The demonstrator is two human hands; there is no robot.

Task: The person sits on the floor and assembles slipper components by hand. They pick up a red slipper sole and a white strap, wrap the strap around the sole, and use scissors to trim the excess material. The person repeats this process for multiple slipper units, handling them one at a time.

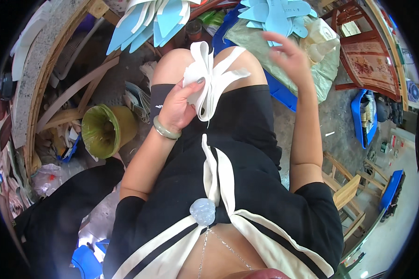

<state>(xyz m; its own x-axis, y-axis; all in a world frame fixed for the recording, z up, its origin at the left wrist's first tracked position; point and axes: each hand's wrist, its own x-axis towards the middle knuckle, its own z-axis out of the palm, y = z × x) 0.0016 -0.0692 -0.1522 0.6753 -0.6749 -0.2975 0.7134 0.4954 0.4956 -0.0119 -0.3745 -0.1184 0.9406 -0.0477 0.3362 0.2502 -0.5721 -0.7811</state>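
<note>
My left hand (176, 106) is closed around a bundle of folded white strips (204, 88), held over my lap. Several loose ends of the bundle fan out to the right across my knee. My right hand (288, 60) is raised to the right of my knees with its fingers stretched apart and nothing in them. It is nearest to a pile of light blue insole-shaped pieces (277, 16) on a pale green sheet (323, 79). More light blue pieces with white edges (146, 25) stand fanned out beyond my left knee.
A translucent bottle (322, 49) stands beside the blue pile. To my left are a yellow-green lined bin (104, 132) and a wood-edged bench (46, 69). At the right are a wooden chair (368, 56), a blue crate (364, 118) and a wooden stool frame (347, 190).
</note>
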